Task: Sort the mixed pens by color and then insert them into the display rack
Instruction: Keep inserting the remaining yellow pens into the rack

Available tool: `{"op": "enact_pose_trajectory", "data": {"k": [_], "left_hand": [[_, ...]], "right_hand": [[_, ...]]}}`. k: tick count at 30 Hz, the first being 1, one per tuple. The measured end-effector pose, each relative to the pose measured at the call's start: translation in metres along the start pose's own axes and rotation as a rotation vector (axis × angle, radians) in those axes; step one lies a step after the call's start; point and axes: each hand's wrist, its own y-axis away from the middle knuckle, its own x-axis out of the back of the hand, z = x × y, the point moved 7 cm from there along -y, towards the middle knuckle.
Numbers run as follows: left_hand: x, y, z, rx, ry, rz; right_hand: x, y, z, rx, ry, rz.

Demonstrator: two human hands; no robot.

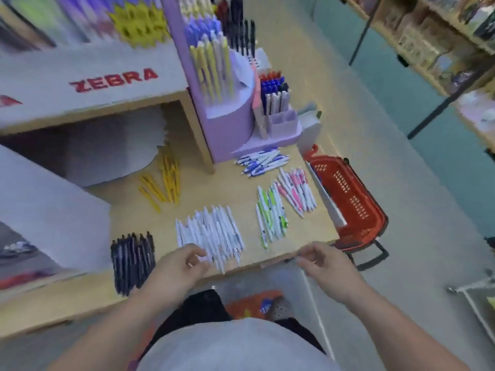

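Note:
Pens lie sorted in piles on the wooden shelf (233,188): black pens (132,259) at the left, white pens (211,231) in the middle, yellow pens (164,183) behind them, green-and-white pens (270,212), pink-and-white pens (296,191) and blue-and-white pens (261,162) to the right. The purple display rack (227,113) stands at the back with pens upright in it. My left hand (184,263) hovers at the near end of the white pile, fingers loosely curled. My right hand (321,261) hangs over the shelf's front edge, fingers curled, holding nothing visible. The view is blurred.
A red shopping basket (348,199) sits on the floor beside the shelf's right end. A white ZEBRA-labelled display (107,79) stands at the left rear. More shelving (428,36) lines the far right across the aisle.

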Motion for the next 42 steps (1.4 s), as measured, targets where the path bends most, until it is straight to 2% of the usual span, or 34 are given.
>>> {"op": "enact_pose_trajectory", "data": {"k": [8, 14, 19, 25, 32, 36, 42], "left_hand": [[0.032, 0.021, -0.076, 0.266, 0.278, 0.265], [0.075, -0.007, -0.126, 0.294, 0.400, 0.270], [0.118, -0.062, -0.145, 0.276, 0.448, 0.277], [0.134, -0.136, -0.141, 0.285, 0.384, 0.335], [0.132, -0.190, -0.149, 0.429, 0.358, 0.488], [0.138, -0.209, -0.142, 0.433, 0.361, 0.566], [0.149, -0.234, -0.119, 0.432, 0.344, 0.551]], "right_hand": [[-0.042, -0.110, -0.119, 0.154, 0.110, -0.236], [-0.111, -0.148, -0.175, 0.144, 0.125, -0.238], [-0.167, -0.179, -0.207, 0.117, 0.132, -0.272], [-0.206, -0.240, -0.234, 0.079, 0.159, -0.252], [-0.241, -0.311, -0.246, 0.040, 0.404, -0.192], [-0.257, -0.321, -0.246, 0.024, 0.425, -0.172], [-0.277, -0.316, -0.250, 0.119, 0.368, -0.206]]}}
